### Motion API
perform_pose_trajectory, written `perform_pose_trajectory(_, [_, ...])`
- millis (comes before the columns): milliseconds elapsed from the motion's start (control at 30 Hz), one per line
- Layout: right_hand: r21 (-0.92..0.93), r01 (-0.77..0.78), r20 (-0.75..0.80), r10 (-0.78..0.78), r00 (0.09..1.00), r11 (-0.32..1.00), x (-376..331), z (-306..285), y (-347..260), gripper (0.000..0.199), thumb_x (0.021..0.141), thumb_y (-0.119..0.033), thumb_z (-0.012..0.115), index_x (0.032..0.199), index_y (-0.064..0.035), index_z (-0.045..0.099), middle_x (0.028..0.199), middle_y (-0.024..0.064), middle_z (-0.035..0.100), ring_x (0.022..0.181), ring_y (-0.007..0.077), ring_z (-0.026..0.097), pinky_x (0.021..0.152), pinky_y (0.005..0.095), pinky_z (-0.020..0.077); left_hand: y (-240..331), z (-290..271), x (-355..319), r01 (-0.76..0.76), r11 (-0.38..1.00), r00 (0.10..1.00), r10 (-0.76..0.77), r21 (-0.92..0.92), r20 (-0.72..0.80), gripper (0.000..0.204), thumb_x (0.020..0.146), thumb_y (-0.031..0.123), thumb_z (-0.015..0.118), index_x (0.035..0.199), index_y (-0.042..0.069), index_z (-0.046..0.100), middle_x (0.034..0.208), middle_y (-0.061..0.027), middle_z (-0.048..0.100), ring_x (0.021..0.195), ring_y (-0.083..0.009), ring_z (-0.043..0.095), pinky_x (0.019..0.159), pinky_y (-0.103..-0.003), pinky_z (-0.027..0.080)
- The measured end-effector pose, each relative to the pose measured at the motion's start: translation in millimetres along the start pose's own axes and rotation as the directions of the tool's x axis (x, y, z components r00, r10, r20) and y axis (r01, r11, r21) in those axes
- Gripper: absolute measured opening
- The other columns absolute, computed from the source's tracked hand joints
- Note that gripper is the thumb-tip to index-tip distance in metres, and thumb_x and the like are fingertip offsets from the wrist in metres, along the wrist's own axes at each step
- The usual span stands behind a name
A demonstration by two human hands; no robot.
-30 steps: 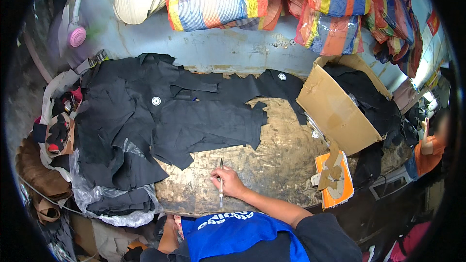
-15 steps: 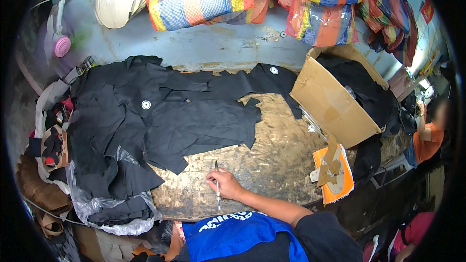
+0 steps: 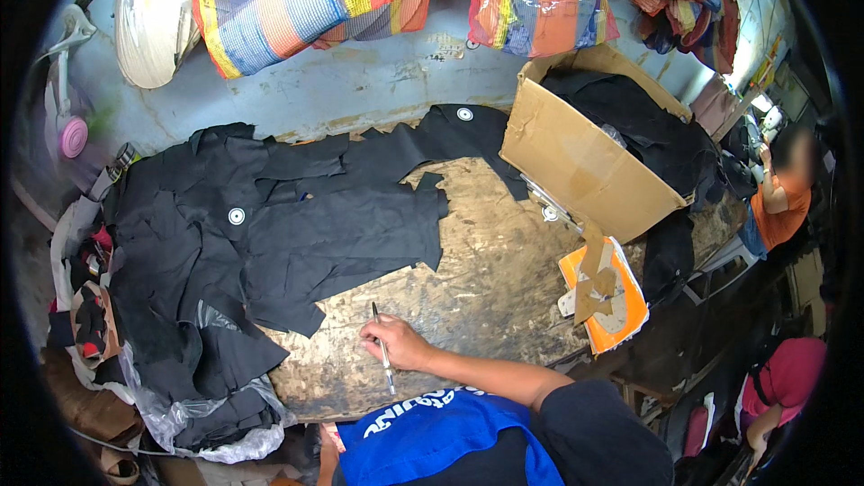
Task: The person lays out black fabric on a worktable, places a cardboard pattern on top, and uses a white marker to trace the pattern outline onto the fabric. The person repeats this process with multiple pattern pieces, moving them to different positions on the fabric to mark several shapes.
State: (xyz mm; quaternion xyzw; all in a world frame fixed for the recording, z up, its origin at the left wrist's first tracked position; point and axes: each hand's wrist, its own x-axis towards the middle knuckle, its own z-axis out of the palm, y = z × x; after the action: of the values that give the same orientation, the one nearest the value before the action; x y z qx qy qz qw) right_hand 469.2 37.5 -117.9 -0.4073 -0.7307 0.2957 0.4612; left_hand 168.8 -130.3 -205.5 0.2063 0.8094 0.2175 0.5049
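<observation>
My right hand (image 3: pixel 399 344) is closed around a pen (image 3: pixel 388 370) with a dark upper end and a clear barrel. It rests over the worn wooden table (image 3: pixel 486 252), near the front edge. Ahead and to the left of it lie flat black fabric pieces (image 3: pixel 351 234), overlapping one another. Part of my left forearm shows low by the table's front edge, but the left hand itself is hidden.
A tilted cardboard box (image 3: pixel 585 148) of black fabric stands at the right. In front of it lies an orange-edged notebook (image 3: pixel 619 324) with brown card pieces (image 3: pixel 596 283) on top. Plastic-wrapped fabric (image 3: pixel 229 418) hangs at the left front corner. A person in orange (image 3: pixel 781 211) sits at far right.
The view has turned a little, so the table and fabric appear shifted left. My right hand keeps the pen in nearly the same place over the wood.
</observation>
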Motion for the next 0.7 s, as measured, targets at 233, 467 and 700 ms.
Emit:
perform_pose_trajectory(233, [-0.054,0.038,0.020,-0.037,0.999,0.998,-6,5,11,0.010,0.080,-0.009,0.065,0.085,-0.0030,0.058,0.081,0.0091,0.061,0.076,0.0290,0.057,0.073,0.0393,0.0465,14,-2,6,-0.022,1.000,1.000,0.022,0.018,0.001,0.046,0.085,0.045,0.060,0.084,0.000,0.068,0.069,-0.0082,0.065,0.064,-0.0140,0.062,0.056,-0.028,0.048])
perform_pose_trajectory(467, [0.206,-0.142,0.044,0.136,0.990,0.968,34,-42,-52,0.012,0.082,-0.008,0.064,0.090,-0.0004,0.060,0.085,0.0106,0.065,0.078,0.0242,0.063,0.071,0.0373,0.0509,14,4,7,-0.073,0.997,0.997,0.073,0.033,0.016,0.046,0.085,0.046,0.060,0.082,0.000,0.068,0.068,-0.0076,0.065,0.063,-0.0130,0.061,0.055,-0.027,0.047])
perform_pose_trajectory(700, [-0.186,0.770,-0.836,-0.511,0.202,0.610,59,-207,-199,0.043,0.101,-0.037,0.030,0.102,-0.0045,0.057,0.075,0.0104,0.064,0.068,0.0221,0.051,0.077,0.0434,0.0407,27,-39,-17,0.002,0.867,0.966,-0.132,0.499,0.225,0.047,0.084,0.047,0.061,0.080,0.001,0.068,0.066,-0.0070,0.064,0.061,-0.0116,0.060,0.054,-0.026,0.046])
